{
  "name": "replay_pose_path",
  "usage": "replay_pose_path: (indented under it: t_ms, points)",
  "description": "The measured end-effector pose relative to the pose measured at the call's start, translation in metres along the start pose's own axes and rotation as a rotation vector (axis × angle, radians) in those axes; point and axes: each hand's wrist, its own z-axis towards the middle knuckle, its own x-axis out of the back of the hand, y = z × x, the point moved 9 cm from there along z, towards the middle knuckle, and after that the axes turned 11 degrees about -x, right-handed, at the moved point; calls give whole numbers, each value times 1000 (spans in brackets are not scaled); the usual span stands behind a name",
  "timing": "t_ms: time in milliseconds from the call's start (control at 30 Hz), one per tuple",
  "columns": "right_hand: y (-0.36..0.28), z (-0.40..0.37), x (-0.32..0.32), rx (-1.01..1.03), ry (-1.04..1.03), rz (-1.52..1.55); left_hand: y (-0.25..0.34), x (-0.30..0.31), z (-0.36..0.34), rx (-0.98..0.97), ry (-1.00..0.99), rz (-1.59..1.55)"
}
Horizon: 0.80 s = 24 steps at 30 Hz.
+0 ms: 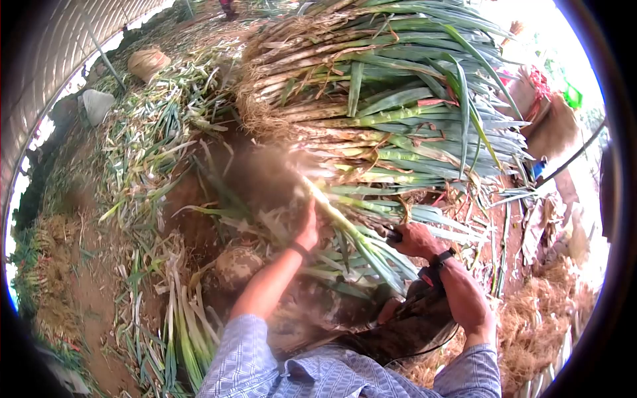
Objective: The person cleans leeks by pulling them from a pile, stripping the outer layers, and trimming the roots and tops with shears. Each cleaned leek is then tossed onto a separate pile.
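Observation:
A long leek [342, 222] slants across the middle, its pale stem up and to the left, its green leaves fanning toward my body. My left hand [308, 229] is closed around the pale stem, though its fingers are partly blurred. The root end disappears in a brown, dusty blur. My right hand [417, 240] grips a dark-handled tool [394, 234] beside the leaves; the tool's kind is not clear. Just beyond both hands lies a big heap of leeks [398, 123], with brown roots at left and leaves at right.
Paler, trimmed-looking leeks [189, 325] lie at lower left. Peelings [152, 159] cover the ground on the left. A roundish mottled object [237, 264] sits near my left forearm. Brown fibrous roots [541, 325] are heaped at lower right. A dark cord [424, 348] curves near my lap.

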Motion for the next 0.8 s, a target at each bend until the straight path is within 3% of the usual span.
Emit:
replay_pose_path:
  t_ms: [100,133,233,333,433,800]
  points:
    - [-8,5,2,71,72,141,-5,1,4,37,-40,-152]
    - [-5,10,-3,11,28,69,-6,2,6,38,-46,-164]
    - [-22,16,0,57,50,88,-3,0,8,1,-91,-83]
    - [-34,29,-2,6,31,58,3,2,2,-46,3,12]
    - [-52,35,1,30,87,89,1,4,10,-57,-103,69]
    - [-99,41,17,96,146,185,8,20,13,-117,-38,77]
